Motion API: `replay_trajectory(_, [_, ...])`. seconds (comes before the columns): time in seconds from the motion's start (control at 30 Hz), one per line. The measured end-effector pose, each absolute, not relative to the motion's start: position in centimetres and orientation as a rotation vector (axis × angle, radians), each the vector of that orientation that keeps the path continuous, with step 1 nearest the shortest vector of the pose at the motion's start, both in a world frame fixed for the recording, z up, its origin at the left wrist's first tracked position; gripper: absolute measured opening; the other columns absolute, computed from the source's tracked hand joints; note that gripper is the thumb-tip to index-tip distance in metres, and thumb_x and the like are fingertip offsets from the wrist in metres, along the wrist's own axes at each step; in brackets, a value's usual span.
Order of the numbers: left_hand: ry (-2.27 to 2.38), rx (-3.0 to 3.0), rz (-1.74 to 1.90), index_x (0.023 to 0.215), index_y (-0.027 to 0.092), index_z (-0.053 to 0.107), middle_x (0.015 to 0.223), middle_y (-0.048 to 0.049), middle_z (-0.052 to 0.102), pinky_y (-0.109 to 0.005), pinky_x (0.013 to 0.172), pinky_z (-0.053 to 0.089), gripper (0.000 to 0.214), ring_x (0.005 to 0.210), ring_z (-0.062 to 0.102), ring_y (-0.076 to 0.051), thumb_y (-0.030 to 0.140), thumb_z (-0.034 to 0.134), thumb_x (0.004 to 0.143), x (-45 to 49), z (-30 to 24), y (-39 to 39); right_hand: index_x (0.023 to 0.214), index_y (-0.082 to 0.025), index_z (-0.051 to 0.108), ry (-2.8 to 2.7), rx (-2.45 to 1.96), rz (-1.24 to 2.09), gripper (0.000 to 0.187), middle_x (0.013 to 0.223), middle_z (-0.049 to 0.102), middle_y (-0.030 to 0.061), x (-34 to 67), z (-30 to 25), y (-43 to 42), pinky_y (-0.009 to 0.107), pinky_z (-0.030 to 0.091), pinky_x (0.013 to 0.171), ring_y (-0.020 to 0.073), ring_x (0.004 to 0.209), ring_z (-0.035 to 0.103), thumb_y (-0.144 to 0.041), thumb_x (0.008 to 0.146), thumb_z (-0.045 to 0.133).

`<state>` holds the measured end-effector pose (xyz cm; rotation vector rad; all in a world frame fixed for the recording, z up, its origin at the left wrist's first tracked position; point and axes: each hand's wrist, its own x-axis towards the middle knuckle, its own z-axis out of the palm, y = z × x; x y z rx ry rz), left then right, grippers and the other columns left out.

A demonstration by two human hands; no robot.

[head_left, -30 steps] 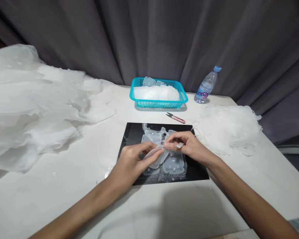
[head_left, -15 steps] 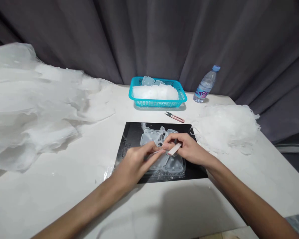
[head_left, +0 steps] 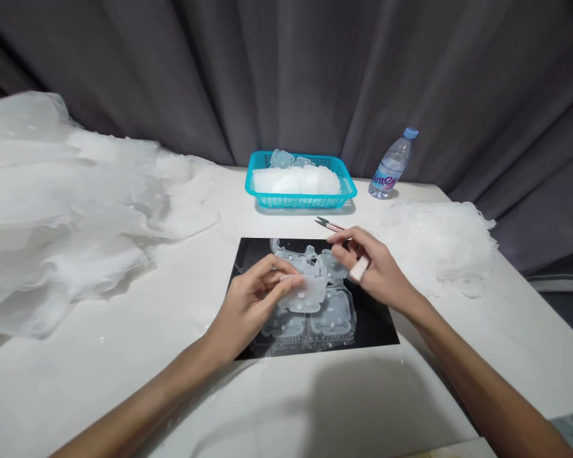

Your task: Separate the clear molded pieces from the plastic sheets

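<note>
Pinched between thumb and fingers of my left hand (head_left: 262, 289) is a translucent plastic piece (head_left: 310, 294) with small holes, raised over the black mat (head_left: 379, 327). My right hand (head_left: 370, 264), a little to the right and apart from that piece, has its fingers curled around a short white flat strip (head_left: 360, 270); its far end is hidden in the palm. More translucent plastic shapes (head_left: 332, 312) lie on the mat beneath both hands. Just beyond my right fingertips lie thread snips (head_left: 328, 224), partly covered by the hand.
A blue basket (head_left: 305, 202) with white translucent pieces stands at the back. To its right is a water bottle (head_left: 392, 166). A large heap of translucent sheets (head_left: 67, 210) covers the left side, and a smaller white pile (head_left: 451, 248) lies right. A grey curtain (head_left: 286, 70) hangs behind.
My right hand has moved away from my left, up and to the right, keeping the white strip. The plastic piece in my left hand now faces up in plain view.
</note>
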<state>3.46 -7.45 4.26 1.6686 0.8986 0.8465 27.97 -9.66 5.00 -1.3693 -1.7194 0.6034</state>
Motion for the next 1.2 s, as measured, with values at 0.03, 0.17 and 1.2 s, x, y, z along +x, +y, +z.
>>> replay_trajectory(0.03, [0.888, 1.653, 0.88, 0.093, 0.02, 0.066, 0.076, 0.0018, 0.071, -0.02, 0.059, 0.044, 0.019, 0.067, 0.062, -0.011, 0.038, 0.069, 0.099, 3.4, 4.3, -7.4, 0.113, -0.023, 0.069, -1.787, -1.286, 0.664, 0.02, 0.1, 0.071, 0.0038, 27.7, 5.5, -10.1, 0.032, 0.048, 0.078, 0.0174, 0.08, 0.057, -0.037, 0.099, 0.068])
replay_trajectory(0.17, [0.855, 1.643, 0.978, 0.095, 0.02, 0.067, 0.082, 0.0009, 0.074, -0.019, 0.062, 0.049, 0.01, 0.072, 0.068, -0.011, 0.029, 0.069, 0.099, 3.3, 4.2, -7.7, 0.101, -0.024, 0.073, -1.962, -1.051, 0.608, 0.007, 0.088, 0.072, 0.0019, 26.5, 6.4, -11.4, 0.035, 0.049, 0.081, 0.0194, 0.086, 0.061, -0.031, 0.097, 0.073])
replay_trajectory(1.2, [0.676, 1.223, 0.842, 0.093, 0.016, 0.065, 0.075, -0.0013, 0.08, -0.016, 0.065, 0.058, 0.021, 0.067, 0.075, -0.011, 0.031, 0.081, 0.091, 4.1, 4.0, -6.8, 0.111, -0.025, 0.077, -1.591, -1.08, 0.791, 0.017, 0.098, 0.076, 0.002, 26.7, 4.8, -11.0, 0.028, 0.053, 0.071, 0.0134, 0.079, 0.067, -0.03, 0.094, 0.077])
